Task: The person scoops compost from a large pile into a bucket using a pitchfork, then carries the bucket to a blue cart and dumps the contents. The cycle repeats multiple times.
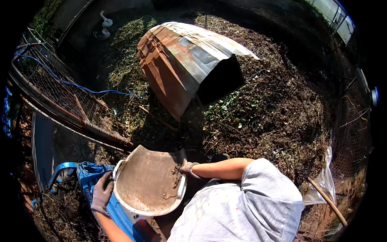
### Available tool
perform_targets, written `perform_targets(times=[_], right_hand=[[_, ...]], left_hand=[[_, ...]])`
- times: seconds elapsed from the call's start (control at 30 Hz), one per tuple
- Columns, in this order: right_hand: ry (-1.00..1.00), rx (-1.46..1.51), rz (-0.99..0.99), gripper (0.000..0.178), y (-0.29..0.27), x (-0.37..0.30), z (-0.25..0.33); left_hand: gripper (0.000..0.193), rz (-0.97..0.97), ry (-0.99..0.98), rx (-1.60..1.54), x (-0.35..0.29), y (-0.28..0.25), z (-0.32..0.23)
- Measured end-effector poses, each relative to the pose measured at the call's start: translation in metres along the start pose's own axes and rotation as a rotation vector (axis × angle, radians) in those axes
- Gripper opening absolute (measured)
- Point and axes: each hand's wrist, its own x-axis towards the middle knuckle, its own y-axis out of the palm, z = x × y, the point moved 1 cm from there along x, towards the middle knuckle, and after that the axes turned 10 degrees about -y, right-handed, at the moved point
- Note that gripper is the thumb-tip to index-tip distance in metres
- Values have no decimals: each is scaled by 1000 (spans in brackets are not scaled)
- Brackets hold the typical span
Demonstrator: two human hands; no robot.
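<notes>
left hand (pixel 102 191) and right hand (pixel 188 169) hold a pale tub (pixel 147 179). leaf litter (pixel 288 109) spreads around rusty sheet metal (pixel 173 54), near wire fencing (pixel 60 86)

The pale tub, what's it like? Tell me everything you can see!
The pale tub looks like dirty, stained plastic, with a whitish rim and a dipped far edge. It's tilted, its open inside showing, with dry stems at the right. The gloved left hand is at its left rim; the gloved right hand grasps the right.
</notes>
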Motion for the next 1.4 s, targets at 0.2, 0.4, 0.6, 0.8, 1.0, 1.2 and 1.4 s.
perform_targets(times=[0.2,0.4,0.6,0.8,1.0,1.2,1.4], right_hand=[[287,-679,122,44,-78,27,-251],[851,-238,-128,44,-184,-80,-399],[930,849,-828,41,-205,-267,-551],[987,1321,-997,50,-191,-366,-625],[471,2792,-2029,49,-229,-451,-617],[534,3125,-2338,47,-232,-533,-589],[403,3176,-2355,45,-263,-587,-682]], left_hand=[[35,136,209,-87,73,157,-143],[34,125,620,-7,87,192,-381],[37,340,902,-55,101,257,-566],[39,406,1103,72,141,386,-667],[41,477,1096,375,163,540,-758],[47,916,1441,495,101,675,-952],[49,877,1542,689,44,812,-1130]])
